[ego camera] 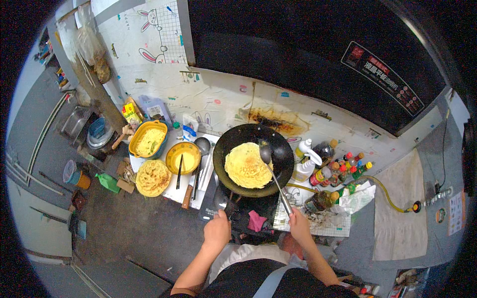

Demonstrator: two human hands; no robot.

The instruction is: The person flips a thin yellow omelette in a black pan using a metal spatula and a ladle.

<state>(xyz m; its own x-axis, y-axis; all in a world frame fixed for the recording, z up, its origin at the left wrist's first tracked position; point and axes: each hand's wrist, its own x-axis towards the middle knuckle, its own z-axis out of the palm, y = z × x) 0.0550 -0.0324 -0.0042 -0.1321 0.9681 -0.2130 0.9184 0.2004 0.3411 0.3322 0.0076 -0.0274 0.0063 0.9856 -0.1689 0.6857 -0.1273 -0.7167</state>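
My right hand (pixel 300 225) is closed around the metal handle of a ladle (pixel 265 152), whose bowl touches the right edge of a round yellow flatbread (pixel 248 165). The flatbread lies in a dark wok (pixel 281 164) over a gas stove (pixel 212 203) and has light brown patches. At the wok's near left side, my left hand (pixel 217 231) forms a fist around what appears to be the wok's handle, mostly hidden by the fingers. A pink cloth (pixel 256 221) lies on the stove's front, between both hands.
Left of the stove are a yellow bowl (pixel 169 158) with chopsticks, a knife (pixel 188 195), another ladle (pixel 202 145), a stack of browned flatbreads (pixel 153 178) and a yellow basket (pixel 164 128) holding food. Spray bottles (pixel 306 169) and several sauce bottles (pixel 337 169) stand right of the wok, near a yellow hose (pixel 384 190).
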